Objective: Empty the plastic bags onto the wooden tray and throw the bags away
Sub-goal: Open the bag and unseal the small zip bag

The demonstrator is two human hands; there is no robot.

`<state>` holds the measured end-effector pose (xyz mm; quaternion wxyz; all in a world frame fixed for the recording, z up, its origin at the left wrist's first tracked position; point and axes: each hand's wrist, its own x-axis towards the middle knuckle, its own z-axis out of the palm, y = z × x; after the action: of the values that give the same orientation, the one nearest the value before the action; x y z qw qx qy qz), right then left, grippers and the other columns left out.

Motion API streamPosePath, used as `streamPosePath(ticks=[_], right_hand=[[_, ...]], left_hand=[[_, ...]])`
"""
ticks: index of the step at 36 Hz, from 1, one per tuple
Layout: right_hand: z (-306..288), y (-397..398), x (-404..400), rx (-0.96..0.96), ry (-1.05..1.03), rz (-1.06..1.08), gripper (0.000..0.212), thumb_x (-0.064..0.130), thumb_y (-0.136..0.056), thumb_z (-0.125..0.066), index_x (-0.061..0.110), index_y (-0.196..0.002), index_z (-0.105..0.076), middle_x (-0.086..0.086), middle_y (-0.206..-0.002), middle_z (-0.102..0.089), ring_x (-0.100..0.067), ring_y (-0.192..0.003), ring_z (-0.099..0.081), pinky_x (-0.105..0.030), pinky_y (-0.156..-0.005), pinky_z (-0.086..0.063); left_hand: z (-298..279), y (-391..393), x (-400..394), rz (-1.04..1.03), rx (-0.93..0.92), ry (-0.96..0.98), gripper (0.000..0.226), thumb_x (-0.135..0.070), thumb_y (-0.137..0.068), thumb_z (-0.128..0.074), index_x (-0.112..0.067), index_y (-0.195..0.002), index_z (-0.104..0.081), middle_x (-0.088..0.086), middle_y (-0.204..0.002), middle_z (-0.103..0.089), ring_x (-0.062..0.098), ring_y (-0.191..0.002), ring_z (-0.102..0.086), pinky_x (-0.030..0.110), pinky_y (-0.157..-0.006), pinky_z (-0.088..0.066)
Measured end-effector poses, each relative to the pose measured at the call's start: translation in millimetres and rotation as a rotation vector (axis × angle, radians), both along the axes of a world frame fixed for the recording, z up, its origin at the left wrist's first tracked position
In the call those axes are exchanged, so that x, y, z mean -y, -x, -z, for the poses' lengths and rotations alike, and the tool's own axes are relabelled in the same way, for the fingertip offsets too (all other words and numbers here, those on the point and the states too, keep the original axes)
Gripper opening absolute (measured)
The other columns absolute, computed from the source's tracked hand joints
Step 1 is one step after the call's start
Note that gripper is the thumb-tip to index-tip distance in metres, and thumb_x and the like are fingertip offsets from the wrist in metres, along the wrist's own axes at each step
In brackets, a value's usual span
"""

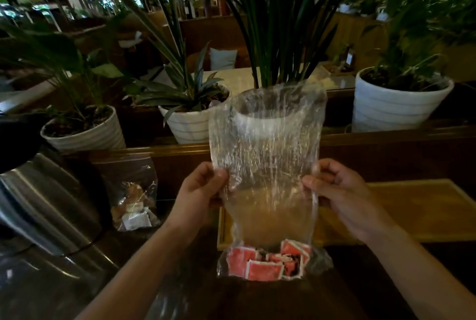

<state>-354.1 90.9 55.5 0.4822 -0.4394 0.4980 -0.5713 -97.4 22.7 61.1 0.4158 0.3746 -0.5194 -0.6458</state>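
Observation:
I hold a clear plastic bag (268, 154) upright in front of me, its mouth open at the top. My left hand (198, 188) pinches its left edge and my right hand (340, 190) pinches its right edge. Several red and white packets (268, 263) lie at the bottom of the bag, which rests on the dark table. Behind the bag lies the wooden tray (401, 211), reaching to the right. A second clear bag (131, 190) with brown and white packets stands to the left on the table.
A shiny metal bin lid (43, 203) fills the left side. White plant pots (394, 105) stand on a ledge behind the table, with another pot (85, 131) at the left. A crumpled clear plastic piece (170, 301) lies near the front edge.

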Motion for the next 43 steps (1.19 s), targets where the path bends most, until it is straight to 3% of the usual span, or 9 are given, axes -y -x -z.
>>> streamPosePath(ticks=[8,13,16,18,23,28,34,37,43], right_hand=[[-3,12,-3,-0.238,0.039,0.082,0.034,0.006,-0.091,-0.059,0.021,-0.121,-0.061,-0.005,-0.098,-0.076,-0.018,-0.09,-0.073,-0.032,-0.078,-0.057],[-5,14,-7,-0.411,0.076,0.124,0.027,0.005,-0.095,-0.052,0.025,-0.105,-0.067,0.006,-0.098,-0.073,-0.005,-0.088,-0.07,-0.021,-0.07,-0.058],[-4,15,-9,-0.44,0.093,0.107,0.025,0.009,-0.092,-0.055,0.032,-0.094,-0.066,0.027,-0.089,-0.07,0.004,-0.083,-0.068,-0.014,-0.064,-0.055],[-1,18,-8,-0.415,0.054,0.138,0.022,0.009,-0.091,-0.058,0.028,-0.093,-0.069,0.02,-0.086,-0.074,-0.001,-0.081,-0.07,-0.013,-0.059,-0.054],[6,23,-5,-0.331,-0.007,0.217,0.013,0.013,-0.086,-0.067,0.017,-0.096,-0.074,0.003,-0.086,-0.076,-0.008,-0.079,-0.072,-0.018,-0.059,-0.055],[9,20,-4,-0.274,-0.011,0.22,0.011,0.017,-0.08,-0.073,0.014,-0.09,-0.074,0.0,-0.081,-0.076,-0.01,-0.076,-0.072,-0.019,-0.06,-0.054],[13,15,-2,-0.187,0.004,0.208,0.024,0.027,-0.075,-0.071,0.011,-0.092,-0.073,-0.008,-0.084,-0.072,-0.02,-0.08,-0.068,-0.029,-0.068,-0.054],[16,14,0,-0.189,0.0,0.18,0.018,0.023,-0.081,-0.07,0.012,-0.095,-0.073,-0.01,-0.086,-0.073,-0.022,-0.084,-0.069,-0.034,-0.071,-0.056],[16,8,11,-0.223,-0.014,0.213,0.013,0.021,-0.086,-0.067,0.017,-0.096,-0.074,-0.007,-0.087,-0.073,-0.02,-0.083,-0.069,-0.031,-0.067,-0.057]], left_hand=[[1,-2,-3,-0.204,0.211,0.377,0.013,-0.01,-0.094,-0.054,-0.013,-0.104,-0.063,0.005,-0.095,-0.069,0.015,-0.086,-0.07,0.024,-0.069,-0.058],[11,-4,-3,-0.334,0.37,0.582,0.015,-0.012,-0.09,-0.06,-0.025,-0.096,-0.062,-0.008,-0.093,-0.067,0.008,-0.085,-0.068,0.016,-0.072,-0.056],[13,-4,1,-0.366,0.402,0.567,0.009,-0.02,-0.089,-0.062,-0.029,-0.091,-0.061,-0.009,-0.09,-0.066,0.01,-0.08,-0.067,0.017,-0.069,-0.056],[15,-3,4,-0.381,0.429,0.523,0.001,-0.026,-0.089,-0.061,-0.027,-0.09,-0.062,-0.01,-0.087,-0.066,0.01,-0.078,-0.066,0.019,-0.066,-0.056],[18,2,4,-0.287,0.342,0.32,0.025,-0.033,-0.095,-0.051,-0.015,-0.086,-0.067,0.0,-0.077,-0.068,0.008,-0.069,-0.066,0.02,-0.061,-0.052],[21,3,5,-0.289,0.265,0.252,0.033,-0.034,-0.098,-0.047,-0.008,-0.091,-0.067,0.017,-0.086,-0.068,0.026,-0.076,-0.066,0.026,-0.065,-0.057],[24,1,5,-0.333,0.266,0.285,0.031,-0.03,-0.098,-0.045,-0.008,-0.091,-0.065,0.007,-0.08,-0.066,0.015,-0.071,-0.063,0.027,-0.065,-0.052],[26,-2,5,-0.346,0.275,0.308,0.031,-0.031,-0.099,-0.043,-0.009,-0.094,-0.064,0.012,-0.086,-0.066,0.02,-0.076,-0.064,0.033,-0.07,-0.055],[25,-4,11,-0.36,0.303,0.271,0.026,-0.031,-0.099,-0.044,-0.016,-0.098,-0.065,0.004,-0.091,-0.068,0.013,-0.081,-0.066,0.022,-0.069,-0.052]])
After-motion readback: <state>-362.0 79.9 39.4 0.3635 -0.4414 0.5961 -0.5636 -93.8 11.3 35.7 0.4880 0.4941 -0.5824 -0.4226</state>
